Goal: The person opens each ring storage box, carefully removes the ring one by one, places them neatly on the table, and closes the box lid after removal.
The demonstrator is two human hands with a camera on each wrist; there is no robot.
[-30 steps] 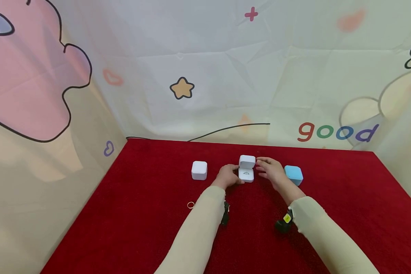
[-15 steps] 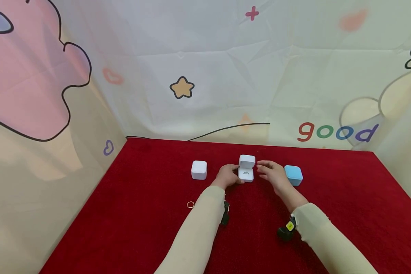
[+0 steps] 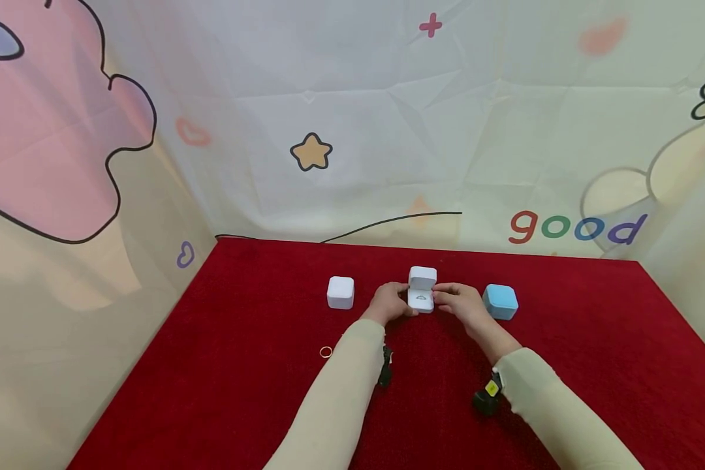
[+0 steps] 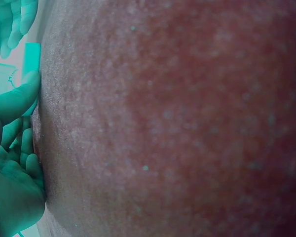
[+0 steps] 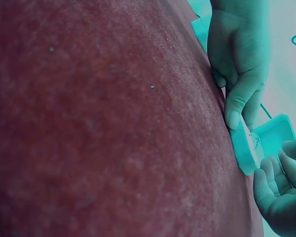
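Observation:
A white ring box [image 3: 422, 277] stands on the red cloth with its lid raised. A ring [image 3: 421, 297] with a decorated front sits in its base; the right wrist view shows this beaded ring [image 5: 257, 141] closer. My left hand [image 3: 387, 303] holds the box by its left side, thumb at the front corner, as the left thumb [image 5: 235, 111] in the right wrist view confirms. On the other side my right hand [image 3: 463, 305] has its loosely bent fingertips right at the box's right edge, near the hinge. In the left wrist view the box [image 4: 31, 59] is partly hidden behind the left thumb.
A closed white box [image 3: 341, 292] stands to the left, a closed light-blue box [image 3: 501, 301] to the right beside the right wrist. A gold ring [image 3: 326, 352] lies on the red cloth [image 3: 241, 365] next to the left sleeve. A printed curtain [image 3: 376, 163] rises behind.
My right hand has moved left, from a small gap away to the right edge of the ring box. The left hand and the box have stayed in place.

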